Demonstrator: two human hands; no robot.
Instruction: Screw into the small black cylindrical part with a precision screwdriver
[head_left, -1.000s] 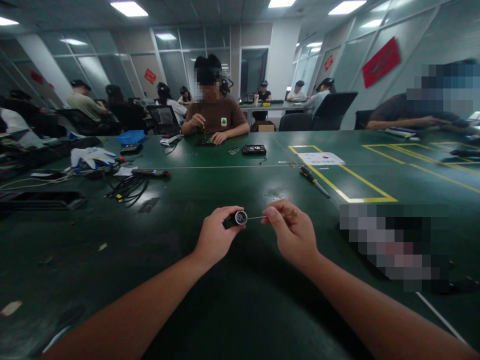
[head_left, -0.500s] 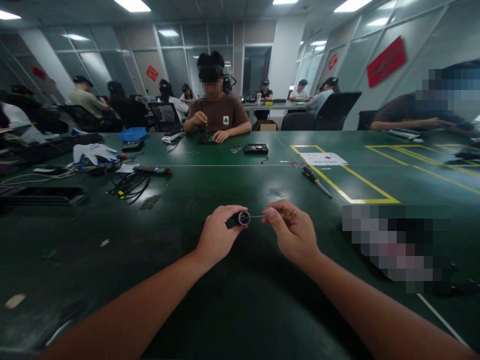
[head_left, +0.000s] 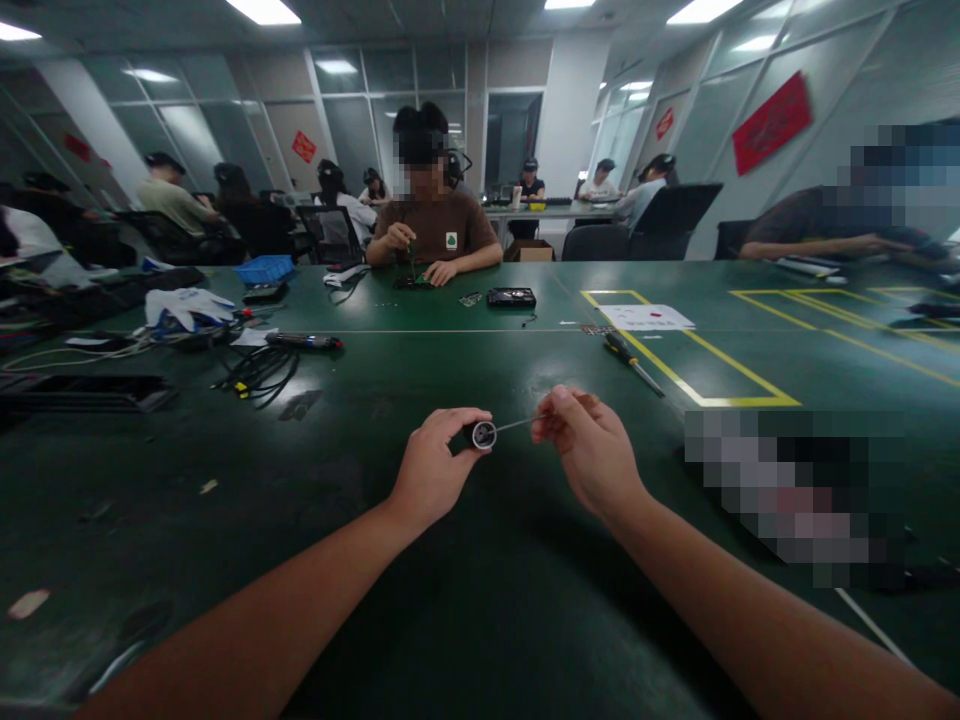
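My left hand (head_left: 435,465) is closed on a short black cylinder (head_left: 470,433) with a silver rim, pinched between thumb and fingers. Its round end faces me, and some small detail shows inside the ring. To the right, my right hand (head_left: 592,440) grips a thin metal rod (head_left: 517,424). The rod slants down to the left, and its tip meets the face of the cylinder. My fingers hide the rod's other end, so I cannot tell what kind of tool it is. Both hands are held above the green table (head_left: 420,620).
A yellow-and-black screwdriver (head_left: 634,364) lies beyond my right hand. Black cables (head_left: 262,370), a pen-like tool (head_left: 304,341) and white gloves (head_left: 187,307) lie to the left. A blurred-out object (head_left: 787,500) is at right. A person (head_left: 439,230) works across the table.
My right hand has risen and turned slightly, so the rod went from nearly level to slanting down toward the cylinder. My left hand and the cylinder have barely shifted.
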